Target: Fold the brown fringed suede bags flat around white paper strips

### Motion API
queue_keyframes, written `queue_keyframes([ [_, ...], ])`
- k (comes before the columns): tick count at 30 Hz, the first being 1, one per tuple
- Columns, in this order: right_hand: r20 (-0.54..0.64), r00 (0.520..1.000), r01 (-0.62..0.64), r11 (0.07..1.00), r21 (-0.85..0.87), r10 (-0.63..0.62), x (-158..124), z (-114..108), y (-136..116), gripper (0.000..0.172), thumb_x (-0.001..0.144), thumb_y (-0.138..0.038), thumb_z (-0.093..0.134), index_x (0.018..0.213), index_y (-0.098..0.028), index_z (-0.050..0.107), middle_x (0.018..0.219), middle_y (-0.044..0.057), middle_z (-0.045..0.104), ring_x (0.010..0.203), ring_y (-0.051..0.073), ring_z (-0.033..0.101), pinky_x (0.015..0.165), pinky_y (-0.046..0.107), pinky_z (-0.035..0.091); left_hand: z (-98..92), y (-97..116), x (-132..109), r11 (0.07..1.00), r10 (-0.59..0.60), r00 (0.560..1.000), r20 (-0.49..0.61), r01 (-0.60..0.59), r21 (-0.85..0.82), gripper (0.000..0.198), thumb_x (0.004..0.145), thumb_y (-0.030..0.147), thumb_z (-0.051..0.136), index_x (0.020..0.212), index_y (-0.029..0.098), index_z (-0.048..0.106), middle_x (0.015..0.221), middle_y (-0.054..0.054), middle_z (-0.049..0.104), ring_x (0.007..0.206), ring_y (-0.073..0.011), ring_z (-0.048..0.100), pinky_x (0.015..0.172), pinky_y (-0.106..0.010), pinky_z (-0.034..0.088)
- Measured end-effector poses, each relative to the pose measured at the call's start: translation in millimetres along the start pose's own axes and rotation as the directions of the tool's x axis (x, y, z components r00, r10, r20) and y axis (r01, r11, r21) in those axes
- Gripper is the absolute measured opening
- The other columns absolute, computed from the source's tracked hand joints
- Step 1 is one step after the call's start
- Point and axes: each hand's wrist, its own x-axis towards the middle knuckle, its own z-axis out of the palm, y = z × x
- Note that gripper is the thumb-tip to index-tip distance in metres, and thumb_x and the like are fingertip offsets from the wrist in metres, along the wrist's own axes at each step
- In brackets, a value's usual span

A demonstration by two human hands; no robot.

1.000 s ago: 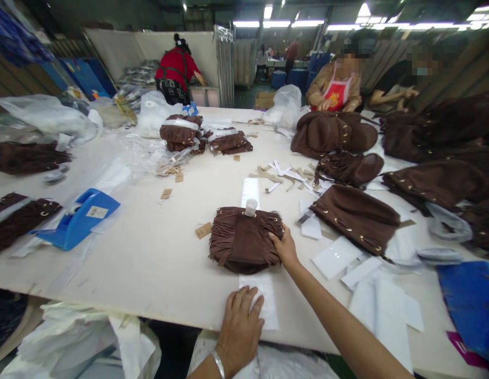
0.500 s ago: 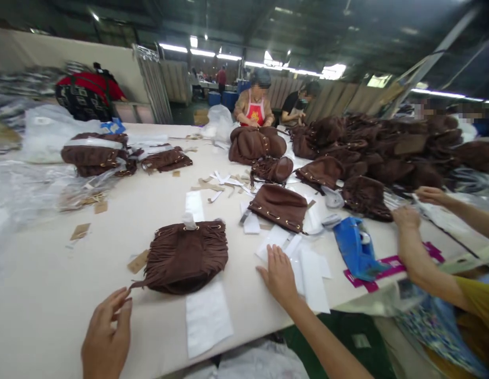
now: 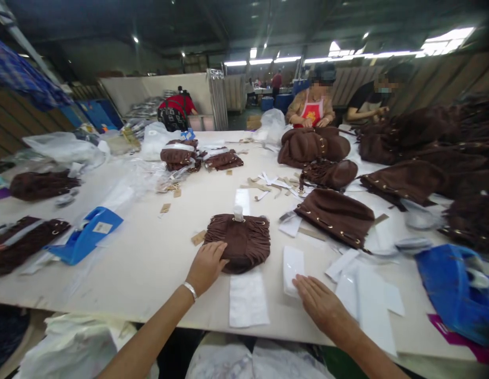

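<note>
A brown fringed drawstring handbag (image 3: 244, 242) with brass eyelets lies in front of me, with a white wrapped piece (image 3: 238, 212) at its top edge. My left hand (image 3: 208, 263) rests over the bag's lower left side, fingers laid on the fringe and holding nothing I can see. Under the bag runs a white strip (image 3: 249, 305), sticking out at front and back. To the right, my right hand (image 3: 321, 300) has a glossy white sheet (image 3: 293, 263) at its thumb and fingertips, its near corner gripped. A brown tag (image 3: 198, 238) lies left of the bag.
More white sheets (image 3: 372, 300) lie right of my hand, near a blue tape dispenser (image 3: 457, 289). Another dispenser (image 3: 86, 237) stands left. Brown bags (image 3: 335, 216) pile up at right; paper scraps (image 3: 268, 181) lie mid-table. A co-worker in a red apron (image 3: 312, 108) stands across.
The view has swung left. My left hand has let go of the strap end and moved onto the bag. My right hand has drawn one white sheet leftward, away from the pile.
</note>
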Motion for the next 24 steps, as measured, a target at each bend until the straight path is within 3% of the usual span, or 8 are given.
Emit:
queue_keyframes([
  [3,-0.200,0.961,-0.182,0.981,0.060,0.191,0.5,-40.0,-9.4,0.042,0.088,-0.012,0.046,0.130,-0.012,0.049,0.120,0.013,0.064,0.109,0.023,0.061,0.099,0.042,0.048,-3.1,-9.1,6.3,0.998,0.057,0.997,0.047,-0.056,-0.024,0.038,0.090,0.028,0.056,0.125,0.015,0.052,0.122,-0.014,0.060,0.114,-0.0273,0.054,0.098,-0.047,0.044],
  [5,-0.280,0.858,-0.391,0.901,0.188,0.431,5.0,-68.3,-23.6,0.035,0.090,-0.020,0.046,0.124,-0.014,0.053,0.114,0.013,0.066,0.102,0.024,0.063,0.092,0.039,0.051,-8.2,-11.3,10.4,0.995,0.098,0.992,0.078,-0.096,-0.038,0.040,0.090,0.029,0.057,0.128,0.016,0.051,0.126,-0.013,0.058,0.117,-0.0277,0.052,0.101,-0.047,0.042],
  [7,-0.184,0.727,-0.552,0.723,0.415,0.661,16.0,-87.9,-43.8,0.031,0.093,-0.028,0.042,0.119,-0.017,0.055,0.107,0.011,0.067,0.092,0.022,0.065,0.080,0.034,0.053,-12.1,-12.1,16.3,0.991,0.131,0.985,0.110,-0.125,-0.055,0.037,0.090,0.028,0.056,0.126,0.017,0.052,0.125,-0.011,0.059,0.115,-0.0267,0.053,0.100,-0.045,0.042],
  [9,0.096,0.657,-0.604,0.446,0.660,0.748,34.6,-89.1,-66.6,0.030,0.094,-0.033,0.037,0.113,-0.019,0.056,0.094,0.007,0.069,0.080,0.019,0.065,0.071,0.029,0.052,-13.2,-13.0,23.5,0.987,0.150,0.978,0.145,-0.140,-0.073,0.027,0.091,0.025,0.055,0.117,0.018,0.057,0.113,-0.009,0.065,0.105,-0.0240,0.059,0.092,-0.040,0.047],
  [12,0.526,0.606,-0.591,-0.104,0.800,0.597,70.5,-52.4,-96.7,0.027,0.091,-0.036,0.038,0.100,-0.018,0.056,0.064,-0.002,0.062,0.051,0.014,0.059,0.055,0.024,0.047,-11.9,-15.6,34.3,0.985,0.157,0.971,0.182,-0.142,-0.093,0.016,0.092,0.023,0.052,0.103,0.017,0.061,0.097,-0.007,0.068,0.092,-0.0210,0.063,0.082,-0.035,0.050],
  [14,0.700,0.504,-0.583,-0.399,0.708,0.505,92.6,-15.7,-109.7,0.022,0.086,-0.037,0.045,0.089,-0.018,0.054,0.049,-0.007,0.051,0.036,0.010,0.048,0.041,0.021,0.038,-11.6,-17.4,40.0,0.983,0.168,0.965,0.199,-0.150,-0.104,0.015,0.092,0.025,0.052,0.100,0.017,0.062,0.095,-0.006,0.068,0.090,-0.0202,0.064,0.080,-0.033,0.050],
  [17,0.779,0.389,-0.546,-0.559,0.625,0.491,115.5,24.1,-117.5,0.022,0.087,-0.040,0.044,0.086,-0.019,0.049,0.050,-0.008,0.050,0.035,0.009,0.048,0.041,0.019,0.041,-12.8,-20.1,45.7,0.978,0.194,0.956,0.222,-0.171,-0.118,0.018,0.092,0.029,0.053,0.103,0.018,0.061,0.098,-0.006,0.068,0.091,-0.0200,0.064,0.080,-0.032,0.049],
  [24,0.829,0.353,-0.436,-0.707,0.557,0.435,138.7,27.4,-116.1,0.036,0.080,-0.045,0.068,0.098,-0.018,0.051,0.077,0.004,0.067,0.062,0.017,0.067,0.050,0.029,0.058,-12.4,-26.8,48.2,0.966,0.241,0.937,0.253,-0.206,-0.155,0.026,0.094,0.036,0.049,0.111,0.020,0.061,0.106,-0.005,0.068,0.098,-0.0201,0.063,0.083,-0.032,0.049],
])
